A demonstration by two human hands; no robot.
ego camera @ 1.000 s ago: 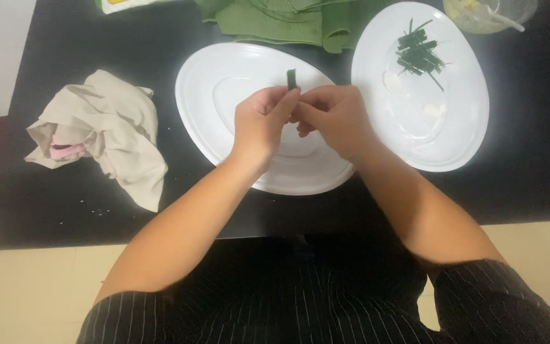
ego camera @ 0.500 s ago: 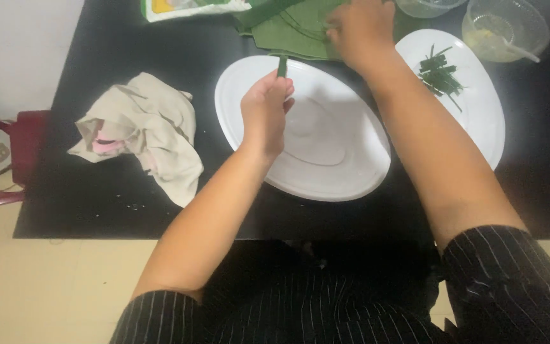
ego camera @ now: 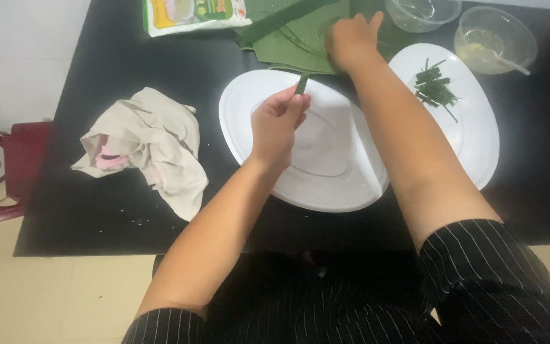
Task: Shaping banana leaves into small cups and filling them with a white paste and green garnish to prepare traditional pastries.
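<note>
My left hand (ego camera: 278, 123) pinches a small folded green leaf piece (ego camera: 301, 83) over the empty white oval plate (ego camera: 243, 121) in the middle of the black table. My right hand (ego camera: 351, 39) reaches to the far side and rests with spread fingers on a stack of large green leaves (ego camera: 288, 44); I cannot tell whether it grips one. To the right, a second white oval plate (ego camera: 479, 140) holds a small pile of cut green leaf strips (ego camera: 434, 88).
A crumpled beige cloth (ego camera: 151, 146) lies at the left of the table. Two clear plastic bowls (ego camera: 494, 38) stand at the back right, one with a spoon. A printed packet (ego camera: 189, 14) lies at the back left. A red chair (ego camera: 7, 172) stands beside the table.
My hands were together over the middle plate working the leaf piece. My right hand has let go and reached to the leaf stack; my left hand keeps the piece.
</note>
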